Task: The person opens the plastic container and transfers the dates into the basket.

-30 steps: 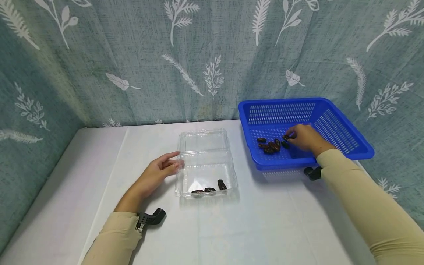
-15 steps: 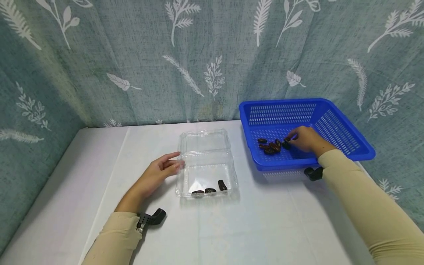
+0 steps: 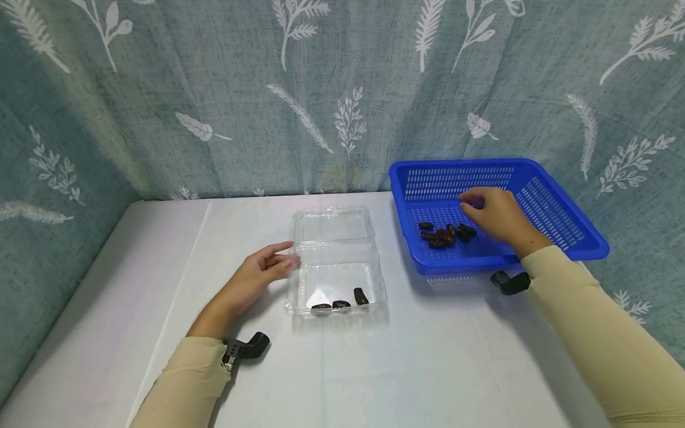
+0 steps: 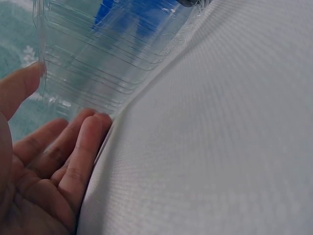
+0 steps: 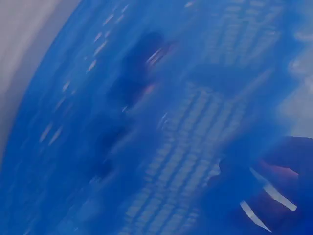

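In the head view my left hand rests against the left side of an open clear plastic clamshell container. Its fingers and thumb touch the wall without curling round it, as the left wrist view shows for the container. Inside the container's front lie three dark brown dates. My right hand hovers over the blue basket, thumb and forefinger apart. Below and left of it several dates lie on the basket floor. The right wrist view is badly blurred; the dates there are dark smears.
A white cloth covers the table. Behind stands a grey-green leaf-patterned curtain, close to the basket's back edge. The container's lid lies folded back toward the curtain. A black wrist camera juts out beside the left sleeve.
My right hand has let go of a date, which now lies among the others in the basket. The hand has risen and its fingers have spread. The left hand stays at the container.
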Tool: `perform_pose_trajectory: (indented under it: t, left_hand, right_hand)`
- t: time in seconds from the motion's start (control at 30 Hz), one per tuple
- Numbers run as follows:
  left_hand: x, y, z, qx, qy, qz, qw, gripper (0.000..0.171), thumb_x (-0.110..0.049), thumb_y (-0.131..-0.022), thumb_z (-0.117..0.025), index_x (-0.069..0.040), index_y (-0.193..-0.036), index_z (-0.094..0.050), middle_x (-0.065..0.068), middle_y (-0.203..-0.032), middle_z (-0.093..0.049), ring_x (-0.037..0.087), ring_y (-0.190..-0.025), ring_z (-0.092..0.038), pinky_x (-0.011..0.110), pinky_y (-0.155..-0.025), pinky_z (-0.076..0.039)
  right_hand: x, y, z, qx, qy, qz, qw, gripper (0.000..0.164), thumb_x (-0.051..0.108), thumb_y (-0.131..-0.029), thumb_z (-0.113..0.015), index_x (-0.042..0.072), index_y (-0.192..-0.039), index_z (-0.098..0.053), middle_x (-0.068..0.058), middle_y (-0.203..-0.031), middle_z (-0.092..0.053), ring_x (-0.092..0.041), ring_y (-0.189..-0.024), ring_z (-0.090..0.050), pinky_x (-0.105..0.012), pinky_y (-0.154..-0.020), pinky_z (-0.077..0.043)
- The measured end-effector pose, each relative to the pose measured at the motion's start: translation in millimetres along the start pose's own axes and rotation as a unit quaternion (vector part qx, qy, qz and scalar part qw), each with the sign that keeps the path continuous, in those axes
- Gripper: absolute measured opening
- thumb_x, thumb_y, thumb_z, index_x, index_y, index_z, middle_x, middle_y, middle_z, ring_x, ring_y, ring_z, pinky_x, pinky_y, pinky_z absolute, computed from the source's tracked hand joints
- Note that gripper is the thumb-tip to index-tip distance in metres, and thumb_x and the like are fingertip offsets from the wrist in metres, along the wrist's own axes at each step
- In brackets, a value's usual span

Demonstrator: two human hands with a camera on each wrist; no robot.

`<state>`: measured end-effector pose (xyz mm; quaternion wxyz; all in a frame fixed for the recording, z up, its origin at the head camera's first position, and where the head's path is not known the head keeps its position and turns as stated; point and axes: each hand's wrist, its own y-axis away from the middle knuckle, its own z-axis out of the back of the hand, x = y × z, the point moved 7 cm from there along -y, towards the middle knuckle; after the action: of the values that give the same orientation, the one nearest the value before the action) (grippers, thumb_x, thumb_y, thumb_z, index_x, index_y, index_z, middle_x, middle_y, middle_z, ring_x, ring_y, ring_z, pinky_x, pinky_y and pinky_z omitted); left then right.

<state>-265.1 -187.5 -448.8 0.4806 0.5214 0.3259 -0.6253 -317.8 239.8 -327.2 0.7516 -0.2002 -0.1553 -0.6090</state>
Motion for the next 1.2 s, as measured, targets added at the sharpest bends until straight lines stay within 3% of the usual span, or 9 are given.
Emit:
perform_pose_trajectory:
  t: [0.17, 0.3, 0.4, 0.73, 0.83, 1.03, 1.2]
  left_hand:
    - [2.4, -0.8, 2.1, -0.003, 0.0, 0.004, 1.0, 0.057, -0.022, -0.1, -0.062, -0.01, -0.152, -0.041, 0.02, -0.14, -0.059, -0.001, -0.112, -0.063, 0.012, -0.093, -0.047]
    - [4.1, 0.8, 1.9, -0.003, -0.003, 0.004, 1.0, 0.057, -0.021, -0.101, -0.062, -0.009, -0.152, -0.041, 0.021, -0.14, -0.059, 0.003, -0.115, -0.063, 0.011, -0.093, -0.046]
    - [3.2, 0.4, 1.0, -0.003, -0.005, 0.004, 1.0, 0.056, -0.021, -0.1, -0.062, -0.009, -0.151, -0.041, 0.02, -0.139, -0.06, 0.005, -0.117, -0.063, 0.011, -0.094, -0.045]
    - [2.5, -0.1, -0.2, -0.002, 0.005, 0.004, 1.0, 0.058, -0.026, -0.099, -0.064, -0.011, -0.151, -0.042, 0.019, -0.139, -0.06, 0.0, -0.112, -0.063, 0.013, -0.093, -0.047]
    - [2.2, -0.8, -0.2, -0.004, 0.006, 0.003, 1.0, 0.059, -0.028, -0.099, -0.064, -0.011, -0.151, -0.042, 0.019, -0.139, -0.06, 0.001, -0.112, -0.063, 0.014, -0.093, -0.048]
    - [2.3, -1.0, 1.8, -0.011, -0.002, 0.007, 0.9999, 0.057, -0.028, -0.099, -0.064, -0.013, -0.15, -0.044, 0.017, -0.137, -0.062, 0.006, -0.115, -0.063, 0.014, -0.094, -0.046]
    - [2.7, -1.1, 2.2, -0.006, 0.001, 0.006, 1.0, 0.057, -0.029, -0.1, -0.063, -0.012, -0.151, -0.043, 0.017, -0.137, -0.062, 0.01, -0.116, -0.064, 0.016, -0.095, -0.047]
  right_hand:
    - [52, 9, 0, -0.059, -0.04, 0.088, 0.994, 0.023, 0.012, -0.097, -0.063, 0.003, -0.116, -0.073, -0.017, -0.109, -0.074, -0.03, -0.094, -0.069, -0.04, -0.076, -0.056]
    - [89, 19, -14, -0.061, -0.063, 0.156, 0.984, 0.018, 0.01, -0.095, -0.067, 0.005, -0.111, -0.075, -0.01, -0.102, -0.075, -0.019, -0.087, -0.069, -0.028, -0.071, -0.055]
    - [113, 28, -26, -0.051, -0.079, 0.195, 0.976, 0.016, 0.008, -0.094, -0.069, 0.006, -0.108, -0.076, -0.008, -0.1, -0.075, -0.017, -0.085, -0.067, -0.03, -0.07, -0.056]
    - [172, 44, -88, 0.073, -0.131, 0.269, 0.952, 0.02, 0.01, -0.091, -0.073, 0.008, -0.11, -0.076, -0.005, -0.105, -0.076, -0.017, -0.09, -0.067, -0.037, -0.075, -0.058]
    - [180, 43, -108, 0.121, -0.138, 0.263, 0.947, 0.021, 0.011, -0.091, -0.073, 0.008, -0.112, -0.075, -0.006, -0.106, -0.076, -0.018, -0.091, -0.067, -0.038, -0.076, -0.058]
    - [189, 39, -148, 0.224, -0.125, 0.236, 0.937, 0.022, 0.013, -0.092, -0.073, 0.008, -0.113, -0.075, -0.007, -0.11, -0.075, -0.016, -0.094, -0.067, -0.027, -0.079, -0.056]
    - [193, 36, -170, 0.278, -0.116, 0.234, 0.924, 0.02, 0.013, -0.09, -0.074, 0.012, -0.11, -0.076, 0.0, -0.107, -0.076, -0.009, -0.088, -0.066, -0.023, -0.079, -0.054]
